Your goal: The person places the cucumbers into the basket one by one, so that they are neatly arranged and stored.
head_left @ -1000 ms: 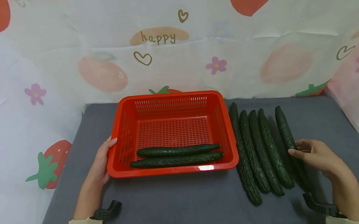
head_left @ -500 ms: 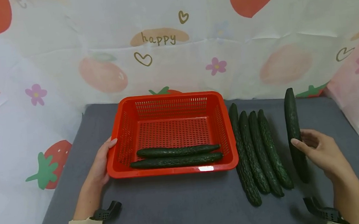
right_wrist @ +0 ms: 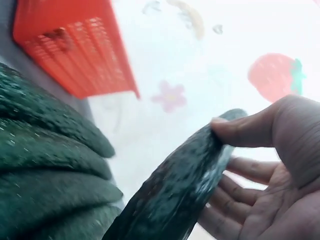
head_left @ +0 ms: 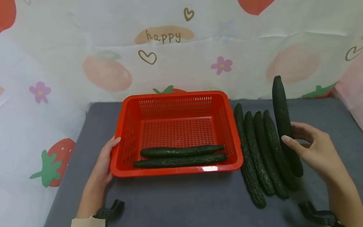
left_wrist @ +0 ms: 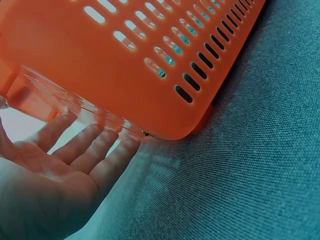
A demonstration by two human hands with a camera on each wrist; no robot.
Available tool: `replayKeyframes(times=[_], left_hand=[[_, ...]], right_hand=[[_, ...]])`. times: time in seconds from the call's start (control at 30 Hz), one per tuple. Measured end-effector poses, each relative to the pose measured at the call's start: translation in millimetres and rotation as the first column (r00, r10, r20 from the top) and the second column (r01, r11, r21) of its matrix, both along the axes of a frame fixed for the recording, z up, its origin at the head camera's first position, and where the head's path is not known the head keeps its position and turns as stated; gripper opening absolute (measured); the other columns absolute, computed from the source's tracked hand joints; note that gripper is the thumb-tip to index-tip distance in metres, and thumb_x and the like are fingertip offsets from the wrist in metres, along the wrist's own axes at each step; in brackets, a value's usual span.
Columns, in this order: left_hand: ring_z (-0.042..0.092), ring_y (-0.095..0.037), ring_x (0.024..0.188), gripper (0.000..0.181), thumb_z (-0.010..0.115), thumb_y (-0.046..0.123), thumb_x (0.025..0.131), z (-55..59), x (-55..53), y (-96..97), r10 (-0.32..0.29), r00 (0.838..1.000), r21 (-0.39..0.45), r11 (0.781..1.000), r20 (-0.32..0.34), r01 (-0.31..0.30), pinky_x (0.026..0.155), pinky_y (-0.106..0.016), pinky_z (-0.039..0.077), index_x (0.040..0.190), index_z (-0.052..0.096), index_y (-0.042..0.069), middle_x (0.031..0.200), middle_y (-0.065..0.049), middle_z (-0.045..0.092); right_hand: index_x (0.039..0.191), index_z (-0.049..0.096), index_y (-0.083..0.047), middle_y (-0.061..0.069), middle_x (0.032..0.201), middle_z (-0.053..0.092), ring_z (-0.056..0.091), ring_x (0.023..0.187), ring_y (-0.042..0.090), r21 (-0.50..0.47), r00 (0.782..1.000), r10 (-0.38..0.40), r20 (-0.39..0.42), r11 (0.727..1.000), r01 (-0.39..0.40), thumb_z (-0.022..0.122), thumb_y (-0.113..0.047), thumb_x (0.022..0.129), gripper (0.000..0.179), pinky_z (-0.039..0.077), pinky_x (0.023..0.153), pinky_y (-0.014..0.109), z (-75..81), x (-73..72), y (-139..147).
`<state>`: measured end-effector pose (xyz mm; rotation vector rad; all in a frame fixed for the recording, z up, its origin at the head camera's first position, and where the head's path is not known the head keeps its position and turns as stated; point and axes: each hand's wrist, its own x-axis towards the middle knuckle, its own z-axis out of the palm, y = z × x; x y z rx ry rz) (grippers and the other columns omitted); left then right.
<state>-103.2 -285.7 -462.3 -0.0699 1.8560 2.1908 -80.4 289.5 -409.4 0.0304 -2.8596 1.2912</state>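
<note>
My right hand (head_left: 315,146) grips a dark green cucumber (head_left: 282,112) between thumb and fingers, lifted and tilted up over the right side of the table. In the right wrist view the thumb lies across this cucumber (right_wrist: 175,185), with the fingers behind it. My left hand (head_left: 103,162) holds the left side of a red plastic basket (head_left: 177,170), thumb over its rim. The left wrist view shows the fingers (left_wrist: 107,157) against the basket's slotted outer wall (left_wrist: 165,110). Two cucumbers (head_left: 180,160) lie side by side along the near side inside the basket.
Right of the basket, several cucumbers (head_left: 250,172) lie in a row on the grey cloth-covered table (head_left: 183,210), the nearest one right at the basket's rim. A white fabric backdrop (head_left: 177,67) with printed strawberries rises behind the table's far edge.
My right hand has raised the cucumber off the table and carried it left, toward the row of cucumbers. The left hand and basket stay in place; the head view has shifted slightly.
</note>
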Motion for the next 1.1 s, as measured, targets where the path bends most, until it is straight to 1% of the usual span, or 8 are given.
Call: replayKeyframes(times=[0.1,0.17,0.27,0.33,0.4,0.63,0.9,1.1], left_hand=[[0.063,-0.003,0.105,0.036,0.041,0.040,0.113,1.0,-1.5,0.7,0.000,1.000,0.009,1.000,0.011,0.000,0.091,-0.020,0.060,0.147,0.043,0.025,0.123,0.010,0.062],[0.064,-0.004,0.105,0.034,0.040,0.039,0.114,0.4,-2.9,2.0,-0.009,1.000,0.023,1.000,0.012,0.009,0.091,-0.021,0.060,0.145,0.043,0.025,0.122,0.010,0.062],[0.064,-0.004,0.105,0.033,0.040,0.039,0.114,-0.1,-4.4,2.2,-0.019,1.000,0.037,0.999,0.003,0.019,0.090,-0.021,0.060,0.143,0.045,0.025,0.122,0.010,0.063],[0.064,-0.004,0.106,0.033,0.039,0.038,0.114,-0.4,-4.7,1.7,-0.023,1.000,0.035,0.999,-0.008,0.023,0.089,-0.021,0.060,0.143,0.045,0.025,0.122,0.010,0.063],[0.063,-0.004,0.107,0.034,0.039,0.038,0.114,-0.9,-4.8,1.5,-0.028,0.999,0.033,0.999,-0.016,0.029,0.089,-0.021,0.060,0.144,0.044,0.024,0.123,0.010,0.062],[0.061,-0.004,0.108,0.036,0.041,0.040,0.114,0.0,-4.2,0.1,-0.042,0.999,0.035,0.999,-0.006,0.042,0.091,-0.021,0.059,0.146,0.042,0.024,0.125,0.009,0.060],[0.062,-0.004,0.104,0.037,0.040,0.040,0.114,-0.1,-4.3,2.7,-0.040,0.999,0.030,0.999,-0.003,0.040,0.089,-0.021,0.059,0.147,0.041,0.024,0.123,0.008,0.060],[0.063,-0.003,0.104,0.036,0.039,0.039,0.114,0.9,-3.6,0.3,-0.045,0.999,0.067,0.997,0.005,0.045,0.089,-0.021,0.060,0.147,0.042,0.025,0.123,0.010,0.063]], right_hand=[[0.155,0.050,-0.006,0.023,0.140,0.063,0.049,0.109,-0.022,0.003,0.999,0.040,-0.037,0.999,-0.040,0.069,-0.030,0.104,0.059,0.045,0.085,-0.001,3.9,-2.8,-14],[0.153,0.052,-0.006,0.022,0.138,0.065,0.059,0.112,-0.009,0.024,0.996,0.073,-0.055,0.997,-0.072,0.070,-0.029,0.104,0.057,0.046,0.085,0.000,8.4,-4.8,-23],[0.151,0.055,-0.006,0.023,0.137,0.067,0.068,0.117,0.019,0.053,0.987,0.131,-0.088,0.990,-0.127,0.072,-0.027,0.103,0.055,0.061,0.090,0.022,14.7,-8.3,-39],[0.150,0.056,-0.006,0.023,0.138,0.066,0.067,0.120,0.036,0.065,0.979,0.175,-0.103,0.984,-0.169,0.072,-0.025,0.102,0.053,0.063,0.093,0.041,18.6,-10.5,-50],[0.148,0.058,-0.006,0.022,0.139,0.066,0.066,0.120,0.039,0.066,0.971,0.212,-0.112,0.976,-0.206,0.073,-0.022,0.101,0.052,0.060,0.094,0.058,21.8,-12.8,-60],[0.142,0.062,-0.006,0.015,0.126,0.071,0.068,0.111,0.032,0.111,0.941,0.316,-0.121,0.946,-0.304,0.075,-0.020,0.100,0.047,0.061,0.094,0.056,33.9,-26.3,-87],[0.136,0.067,-0.006,0.011,0.117,0.073,0.069,0.100,0.025,0.175,0.890,0.430,-0.150,0.898,-0.404,0.077,-0.016,0.097,0.042,0.064,0.086,0.049,49.6,-50.3,-108],[0.135,0.068,-0.010,0.009,0.114,0.075,0.065,0.085,0.021,0.208,0.870,0.469,-0.151,0.876,-0.436,0.078,-0.018,0.096,0.040,0.053,0.065,0.037,53.7,-60.9,-128]])
